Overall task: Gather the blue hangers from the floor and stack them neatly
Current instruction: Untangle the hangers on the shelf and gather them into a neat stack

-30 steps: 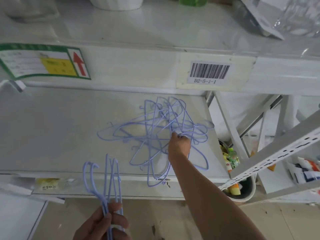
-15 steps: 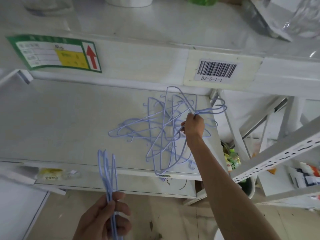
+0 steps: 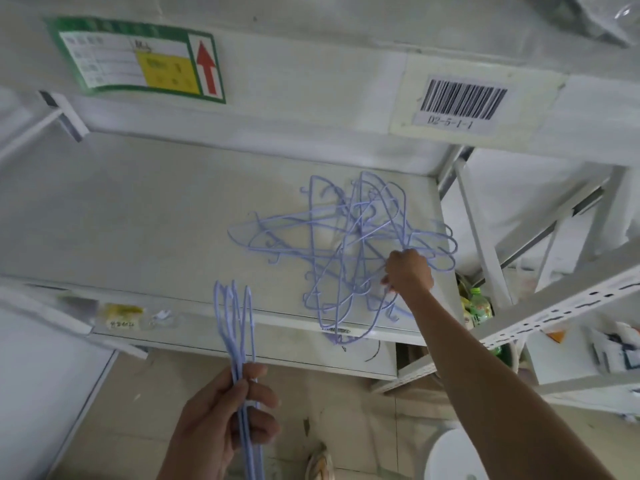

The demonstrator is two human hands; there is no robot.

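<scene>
Blue thin wire hangers (image 3: 346,244) — most lie tangled on white metal shelf (image 3: 138,216). Right hand (image 3: 408,271) clamped on tangle's edge; left hand (image 3: 221,420) grips small aligned bundle (image 3: 235,323). Judged early — bulk unsorted, stacking barely begun.

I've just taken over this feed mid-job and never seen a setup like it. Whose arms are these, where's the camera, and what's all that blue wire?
There is no machine here: a person wears one camera on the head, looking down at both bare hands. The left hand grips a small aligned bunch of blue hangers. The right hand reaches into a tangled pile of blue hangers lying on a white shelf and has closed on part of it. A barcode label is stuck to the shelf edge above.
</scene>
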